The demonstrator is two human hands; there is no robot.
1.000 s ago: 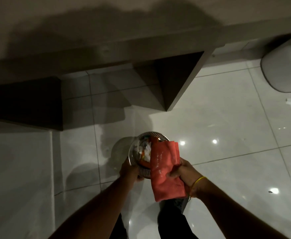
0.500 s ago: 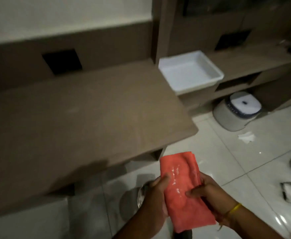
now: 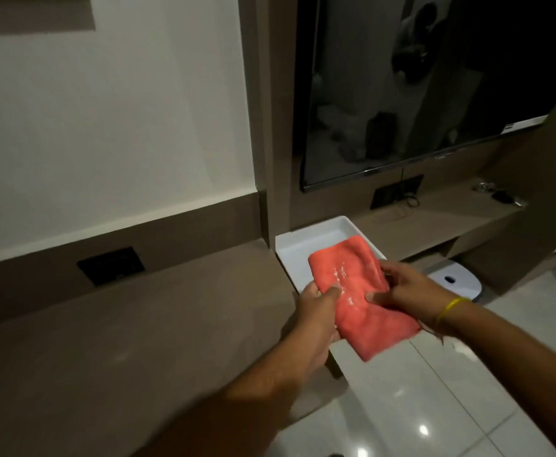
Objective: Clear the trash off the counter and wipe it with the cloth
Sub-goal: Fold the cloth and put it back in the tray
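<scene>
A folded red cloth [image 3: 355, 291] is held in the air between both hands, just past the right end of the brown counter [image 3: 121, 341]. My left hand [image 3: 316, 308] grips its left edge with the thumb on top. My right hand [image 3: 405, 291], with a yellow band at the wrist, pinches its right edge. The counter top shows no trash. The metal bin seen earlier is out of view.
A white tray [image 3: 303, 249] sits on a lower shelf right of the counter, partly behind the cloth. A dark screen [image 3: 418, 87] hangs on the wall above a low shelf [image 3: 435, 216]. A white round appliance [image 3: 454, 282] stands on the glossy tiled floor.
The view has lifted from the floor and the metal bin to the counter and wall. Both hands have risen with the cloth; the left hand left the bin and took the cloth's edge.
</scene>
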